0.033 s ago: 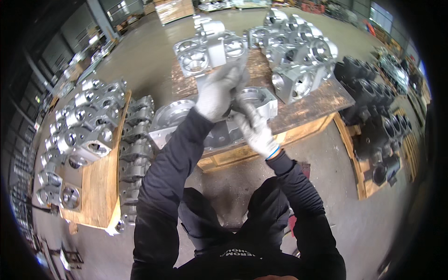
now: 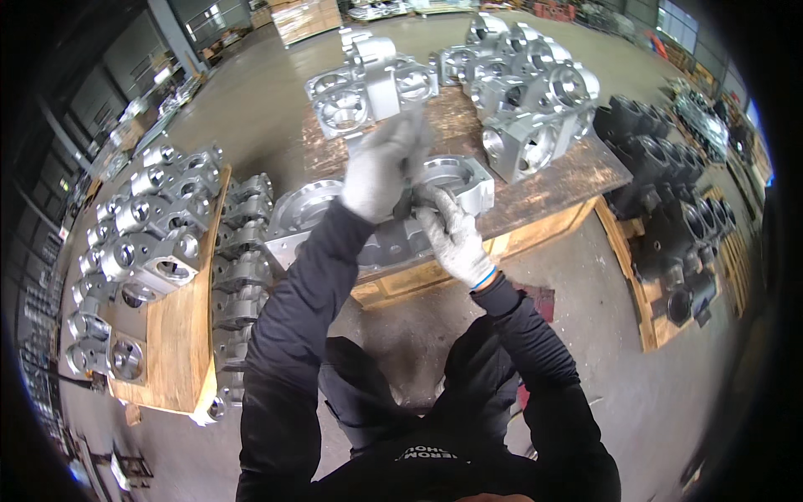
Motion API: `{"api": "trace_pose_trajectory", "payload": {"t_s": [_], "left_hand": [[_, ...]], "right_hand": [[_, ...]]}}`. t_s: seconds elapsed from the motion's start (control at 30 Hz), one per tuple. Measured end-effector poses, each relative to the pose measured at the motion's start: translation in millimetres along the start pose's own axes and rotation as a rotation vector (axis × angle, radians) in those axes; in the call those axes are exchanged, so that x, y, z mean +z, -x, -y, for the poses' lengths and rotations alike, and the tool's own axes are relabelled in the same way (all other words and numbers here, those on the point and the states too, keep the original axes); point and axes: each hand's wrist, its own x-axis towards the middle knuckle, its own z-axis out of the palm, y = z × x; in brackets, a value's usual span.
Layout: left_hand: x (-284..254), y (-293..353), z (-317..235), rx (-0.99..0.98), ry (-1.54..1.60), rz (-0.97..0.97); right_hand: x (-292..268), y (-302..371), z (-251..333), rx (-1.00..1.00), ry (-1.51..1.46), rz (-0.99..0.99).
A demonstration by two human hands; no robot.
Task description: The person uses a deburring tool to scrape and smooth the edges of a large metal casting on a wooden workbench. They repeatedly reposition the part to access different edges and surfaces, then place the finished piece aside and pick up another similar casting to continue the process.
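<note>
A silver metal casting [image 2: 483, 199] with two large round bores lies at the near edge of the wooden workbench, in front of me. My left hand [image 2: 374, 177], in a whitish glove, is over the middle of it. Motion smears its fingers, so I cannot tell what they grip. A grey blur hangs by those fingertips. My right hand [image 2: 456, 238], gloved too, rests at the casting's near side, right of the left hand. Its fingers are curled in beside a small dark thing [image 2: 405, 203] between the hands, whose kind I cannot make out.
On the workbench [image 2: 577, 180], more silver castings [image 2: 535, 138] are stacked at the back right and others [image 2: 343, 113] at the back left. A wooden pallet [image 2: 180, 351] of castings stands left. Dark cylindrical castings [image 2: 669, 163] sit on a pallet to the right.
My left hand has drawn slightly left and its fingers are still blurred. The right hand stays nearly where it was. The whole view has shifted a little.
</note>
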Motion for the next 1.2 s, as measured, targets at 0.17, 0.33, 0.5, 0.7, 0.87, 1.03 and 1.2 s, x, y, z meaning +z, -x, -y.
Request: {"api": "trace_pose_trajectory", "payload": {"t_s": [0.17,0.33,0.5,0.7,0.87,1.03,1.2], "left_hand": [[-12.8,30.2,12.2,-0.053,0.589,0.242],[-35.4,65.9,43.9,-0.169,-0.343,0.004],[-93.8,91.8,29.5,0.673,-1.763,-0.350],[-136.6,106.9,25.8,0.489,-1.672,-0.237],[-140.4,102.6,37.1,0.290,-1.773,-0.330],[-149.1,105.2,40.9,0.368,-1.772,-0.335],[-153.8,102.8,44.1,0.282,-1.796,-0.342]], "right_hand": [[17.0,45.7,18.5,0.291,-0.046,-0.032],[27.9,99.1,13.0,0.438,-0.185,0.035],[0.6,114.1,-18.9,0.536,-0.257,-0.529],[-4.9,70.3,-63.1,0.703,-0.375,-0.635],[-2.1,49.8,-78.3,0.445,-0.215,-0.593],[1.6,74.7,-77.8,0.477,-0.283,-0.562],[6.6,87.7,-89.7,0.680,-0.196,-0.598]]}}
